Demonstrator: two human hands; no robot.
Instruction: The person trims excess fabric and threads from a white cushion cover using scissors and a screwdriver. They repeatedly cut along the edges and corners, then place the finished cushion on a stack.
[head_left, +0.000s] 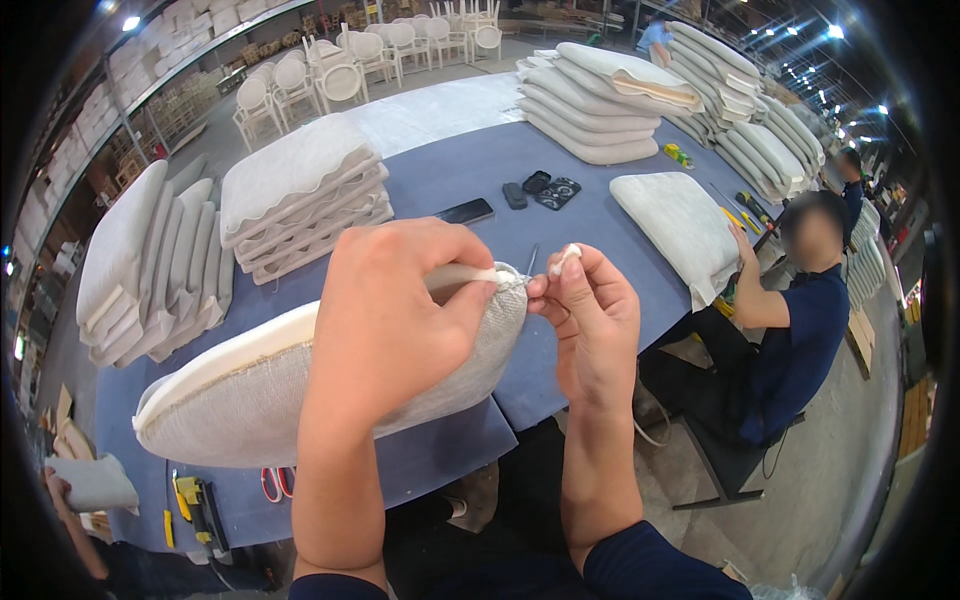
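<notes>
A grey fabric seat cushion (440, 400) with a white band along its upper edge stands tilted on the blue-covered table in front of me. My left hand (400, 310) is closed on the cushion's right corner, pinching the white edging between thumb and forefinger. Just right of that corner, my right hand (595, 310) is closed, with a small white piece of soft material (568, 256) at its thumb and forefinger. A thin metal spike (532, 258) shows between the hands; I cannot tell whether it is held. The left hand covers the cushion's middle.
Cushion stacks stand at left (300, 195) and far right (600, 100). A phone (465, 211) and small black items lie beyond my hands. Red-handled scissors (272, 485) and a yellow-black power tool (195, 500) lie near left. A seated co-worker (800, 320) touches another cushion (675, 230).
</notes>
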